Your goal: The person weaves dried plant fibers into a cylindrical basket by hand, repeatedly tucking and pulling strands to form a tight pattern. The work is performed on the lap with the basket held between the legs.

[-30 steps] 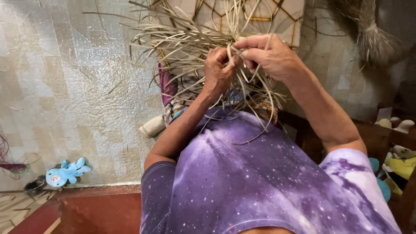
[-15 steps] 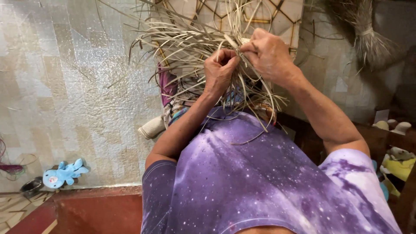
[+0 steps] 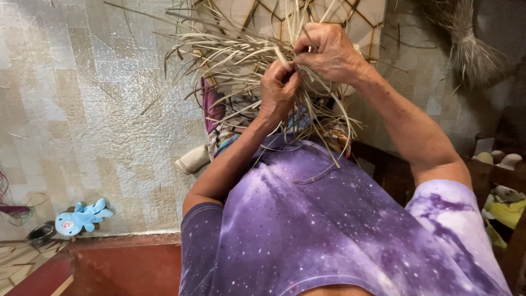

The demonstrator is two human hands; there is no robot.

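At top centre of the frame: a tangled bundle of dry, pale straw strips (image 3: 235, 60), loose ends splaying left and trailing down over the lap. Both hands are working in it, close together, nearly touching.

Left hand (image 3: 278, 90): fingers curled, thumb and fingertips pressed together on a few strips at the middle of the bundle. Palm side not visible.

Right hand (image 3: 329, 52): just above and to the right of the left one, back of hand toward the camera, fingers bent and closed around strips at the upper edge of the bundle. Which strands exactly, cannot tell.

Behind the bundle, top edge of frame: a woven panel (image 3: 350, 13) with a dark lattice pattern, partly hidden by the strips.

Below the hands: a purple speckled T-shirt (image 3: 329, 235), filling the lower centre and right.

Upper right: a tied bunch of dried fibres (image 3: 471, 46) hanging against the wall.

Left half: pale tiled floor (image 3: 82, 109). Lower left on it, a small blue soft toy (image 3: 82, 216); just left of the toy, a small dark bowl (image 3: 39, 233).
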